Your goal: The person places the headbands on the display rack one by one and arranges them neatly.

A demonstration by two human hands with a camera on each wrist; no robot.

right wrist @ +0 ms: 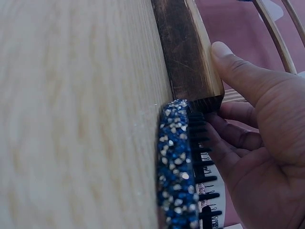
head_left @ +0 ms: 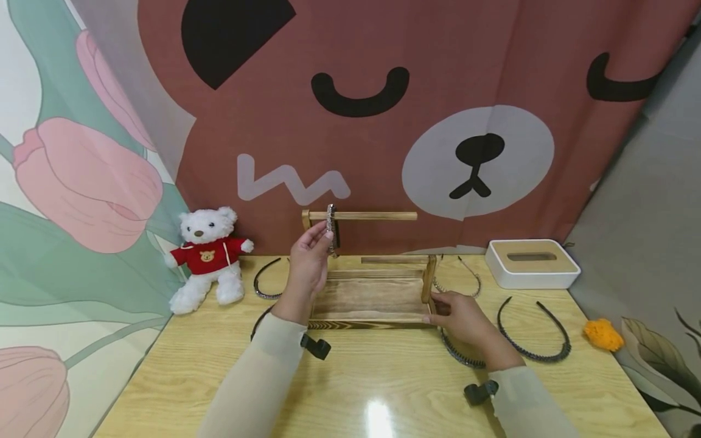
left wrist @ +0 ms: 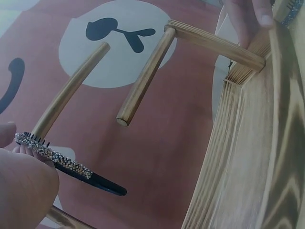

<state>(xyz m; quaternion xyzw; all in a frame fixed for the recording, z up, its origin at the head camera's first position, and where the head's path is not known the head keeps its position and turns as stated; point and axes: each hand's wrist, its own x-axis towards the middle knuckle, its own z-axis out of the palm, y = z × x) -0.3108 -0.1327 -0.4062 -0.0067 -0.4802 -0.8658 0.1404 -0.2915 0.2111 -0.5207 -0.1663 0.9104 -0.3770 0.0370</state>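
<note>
My left hand (head_left: 309,258) pinches a sparkly toothed headband (head_left: 331,222) between thumb and fingers. In the head view the headband overlaps the upper rod (head_left: 378,216) of a wooden rack (head_left: 372,298), near the rod's left end. The left wrist view shows its black end (left wrist: 112,185) pointing away from the hand. At the rack's right front corner, my right hand (head_left: 465,319) grips the base, thumb on the edge and fingers curled at the corner. A blue and silver beaded headband (right wrist: 176,162) lies on the table right by those fingers.
More headbands lie left of the rack, including one at the back (head_left: 265,295), and right of it, including a dark one (head_left: 564,353). A white teddy bear (head_left: 199,283) sits back left. A tissue box (head_left: 533,280) and an orange bundle (head_left: 602,334) stand at the right.
</note>
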